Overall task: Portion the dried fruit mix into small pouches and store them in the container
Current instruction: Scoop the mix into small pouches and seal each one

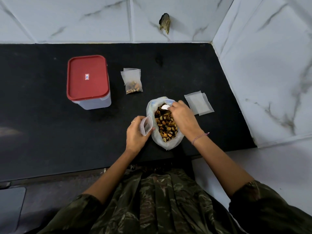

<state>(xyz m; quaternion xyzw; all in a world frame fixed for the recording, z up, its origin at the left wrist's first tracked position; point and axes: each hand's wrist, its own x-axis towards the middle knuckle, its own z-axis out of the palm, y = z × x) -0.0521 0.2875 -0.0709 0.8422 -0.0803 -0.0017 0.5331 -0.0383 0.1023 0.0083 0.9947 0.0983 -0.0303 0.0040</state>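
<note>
You work on the black counter (pixel 50 132). At the frame's upper left the container (pixel 94 103) stands with its red lid (pixel 87 70) on, so nothing can be stored until you open it. At centre the open bag (pixel 166 145) of dried fruit mix (pixel 166 125), brown and amber chunks, slumps unsupported. Dig hard and it may tip and spill. Your right hand (pixel 182 117) pinches a white scoop (pixel 165 107) at the bag's far edge. Your left hand (pixel 136 134) grips an empty pouch (pixel 146 125), mouth open, just beside the bag. That mouth looks narrow, so pieces may miss. One filled pouch (pixel 133 81) lies above centre, spare pouches (pixel 199 103) to the right.
</note>
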